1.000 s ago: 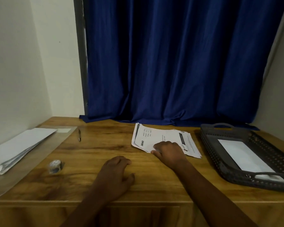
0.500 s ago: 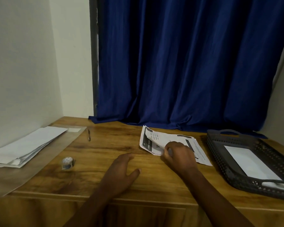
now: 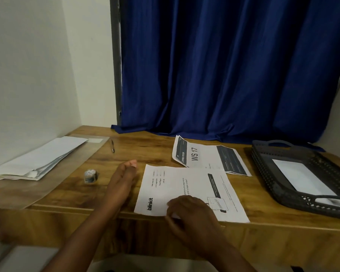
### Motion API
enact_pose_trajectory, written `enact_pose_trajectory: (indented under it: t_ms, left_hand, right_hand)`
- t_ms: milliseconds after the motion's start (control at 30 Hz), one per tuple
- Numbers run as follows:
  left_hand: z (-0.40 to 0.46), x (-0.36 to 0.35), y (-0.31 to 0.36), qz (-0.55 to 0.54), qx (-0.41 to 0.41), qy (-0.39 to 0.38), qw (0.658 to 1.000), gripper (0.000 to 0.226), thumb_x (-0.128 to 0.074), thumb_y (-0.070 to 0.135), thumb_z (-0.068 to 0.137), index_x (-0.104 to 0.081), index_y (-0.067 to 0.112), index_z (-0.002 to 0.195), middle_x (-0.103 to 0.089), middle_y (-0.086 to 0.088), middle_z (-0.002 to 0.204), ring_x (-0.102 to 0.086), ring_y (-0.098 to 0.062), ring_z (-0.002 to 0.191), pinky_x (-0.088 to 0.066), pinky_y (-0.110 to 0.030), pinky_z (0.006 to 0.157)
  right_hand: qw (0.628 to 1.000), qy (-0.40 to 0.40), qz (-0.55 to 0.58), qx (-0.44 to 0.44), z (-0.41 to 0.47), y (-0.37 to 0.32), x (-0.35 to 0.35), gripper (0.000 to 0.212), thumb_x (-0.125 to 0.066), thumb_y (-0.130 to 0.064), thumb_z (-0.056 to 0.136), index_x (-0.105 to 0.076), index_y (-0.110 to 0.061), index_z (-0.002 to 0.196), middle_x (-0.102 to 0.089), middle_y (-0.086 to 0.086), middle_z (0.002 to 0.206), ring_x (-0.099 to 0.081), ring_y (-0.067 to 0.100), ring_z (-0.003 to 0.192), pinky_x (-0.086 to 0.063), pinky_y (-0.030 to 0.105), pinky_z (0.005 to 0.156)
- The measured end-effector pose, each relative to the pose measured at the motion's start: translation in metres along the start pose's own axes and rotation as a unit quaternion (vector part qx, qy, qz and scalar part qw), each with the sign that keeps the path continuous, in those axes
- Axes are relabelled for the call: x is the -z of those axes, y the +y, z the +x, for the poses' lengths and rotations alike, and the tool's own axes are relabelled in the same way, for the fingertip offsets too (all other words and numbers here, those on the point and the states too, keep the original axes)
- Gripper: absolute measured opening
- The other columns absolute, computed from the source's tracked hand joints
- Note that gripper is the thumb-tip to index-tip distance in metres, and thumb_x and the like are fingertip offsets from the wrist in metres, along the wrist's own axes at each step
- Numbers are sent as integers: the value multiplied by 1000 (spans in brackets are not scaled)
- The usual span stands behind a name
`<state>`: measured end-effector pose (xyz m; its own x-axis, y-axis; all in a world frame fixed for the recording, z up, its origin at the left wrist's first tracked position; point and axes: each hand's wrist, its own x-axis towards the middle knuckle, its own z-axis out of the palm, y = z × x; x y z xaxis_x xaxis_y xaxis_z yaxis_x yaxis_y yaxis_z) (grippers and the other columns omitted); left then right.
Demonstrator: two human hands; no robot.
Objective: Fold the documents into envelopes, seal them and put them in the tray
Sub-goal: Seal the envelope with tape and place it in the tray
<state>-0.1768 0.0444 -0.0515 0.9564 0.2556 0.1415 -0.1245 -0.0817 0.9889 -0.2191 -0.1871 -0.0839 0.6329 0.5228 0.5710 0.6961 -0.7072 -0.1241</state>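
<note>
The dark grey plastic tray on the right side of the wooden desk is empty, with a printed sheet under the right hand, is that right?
Not quite. In the head view, the dark grey plastic tray holds a white envelope. The rest stands: the printed sheet lies under the right hand.

The right hand [image 3: 190, 214] hides the printed sheet's [image 3: 186, 191] near edge; small print is unreadable; the tray [image 3: 267, 173] runs off frame right.
</note>
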Motion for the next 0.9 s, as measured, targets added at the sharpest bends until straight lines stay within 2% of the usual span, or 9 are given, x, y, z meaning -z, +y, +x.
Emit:
enact_pose_trajectory:
  t_ms: [133,267,333,467,567,633,700,767,900]
  left_hand:
    - [-15,10,8,208,-95,-22,973,39,-57,37,101,-49,35,139,-43,21,132,-48,-2,109,-40,-15,77]
    - [-20,8,13,336,-224,-103,909,41,-56,44,95,-54,32,134,-47,21,138,-44,2,125,-40,-26,105]
    - [-14,-2,11,395,-246,-117,877,52,-46,50,91,-54,29,138,-50,10,145,-43,-8,135,-36,-39,114]
    - [-2,-41,7,523,-226,-152,807,56,-37,46,100,-36,28,153,-28,2,164,-23,-20,152,-22,-51,121]
    - [8,-57,-1,581,-170,-205,769,70,-16,52,97,-20,20,159,-14,-2,169,-9,-24,156,-12,-51,124]
    - [13,-53,-12,602,-158,-221,751,97,8,63,76,-15,23,161,-10,0,170,-5,-24,157,-8,-49,124]
    - [16,-46,-20,613,-162,-226,740,98,12,68,77,-11,25,162,-5,3,170,-2,-21,157,-4,-47,125]
    - [18,-38,-21,620,-160,-233,732,84,3,72,92,-5,27,162,0,4,170,2,-19,157,-1,-47,125]
    - [21,-18,-20,629,-134,-227,731,88,5,75,89,0,28,162,3,6,170,4,-17,156,-1,-47,126]
  right_hand:
    - [1000,7,26,2,3,-6,-6,16,-58,-48,94,-66,-34,96,-71,-18,109,-63,-3,98,-51,16,87]
    - [986,11,107,-129,13,-13,7,59,-32,-78,90,-71,-36,105,-68,-24,113,-54,-12,98,-38,7,90]
    - [975,35,107,-191,29,-7,14,56,-37,-74,91,-70,-35,113,-68,-19,119,-57,-4,104,-42,13,93]
    - [968,41,63,-238,73,6,12,39,-40,-43,102,-69,-25,120,-70,-5,122,-63,12,111,-42,22,95]
    - [972,-75,34,-220,86,18,-12,51,-26,-40,101,-61,-19,131,-65,4,130,-59,22,122,-43,36,104]
    - [958,-168,4,-233,81,31,-26,53,-23,-43,106,-44,-20,149,-44,4,155,-37,23,146,-26,43,119]
    - [947,-214,-15,-240,74,43,-26,61,-18,-55,105,-27,-26,158,-20,-1,168,-12,21,156,-7,47,125]
    - [941,-225,-40,-248,66,55,-20,68,-14,-64,101,-17,-30,160,-8,-2,169,-3,21,157,-2,49,125]
    - [920,-241,-105,-290,40,94,-2,79,4,-70,93,-10,-31,160,-1,1,170,1,27,156,-5,54,124]
